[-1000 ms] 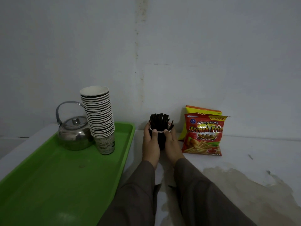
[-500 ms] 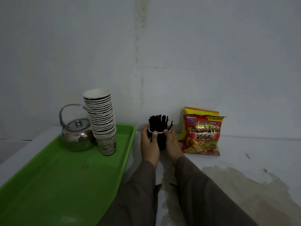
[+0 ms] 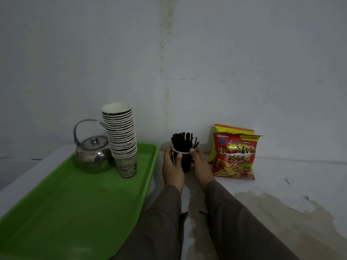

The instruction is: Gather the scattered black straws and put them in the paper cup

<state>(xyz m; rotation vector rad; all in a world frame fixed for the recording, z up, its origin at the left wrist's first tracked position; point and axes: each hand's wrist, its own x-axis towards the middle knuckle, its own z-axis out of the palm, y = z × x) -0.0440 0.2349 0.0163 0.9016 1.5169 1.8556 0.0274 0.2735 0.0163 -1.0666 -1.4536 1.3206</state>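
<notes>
A dark paper cup (image 3: 186,163) with a white rim stands on the white table near the back wall. A bunch of black straws (image 3: 182,141) sticks upright out of it, one leaning right. My left hand (image 3: 172,166) wraps the cup's left side, thumb across its front. My right hand (image 3: 201,164) holds the right side, fingertips at the rim. One black straw (image 3: 203,212) seems to lie on the table between my sleeves.
A green tray (image 3: 75,212) fills the left, carrying a steel kettle (image 3: 93,154) and a tall stack of paper cups (image 3: 122,139). Two snack bags (image 3: 234,156) lean against the wall right of the cup. The table (image 3: 291,184) is stained at right.
The view has tilted slightly, so everything sits a little lower left to right in frame. Both hands stay clasped around the cup; the cup has not visibly moved.
</notes>
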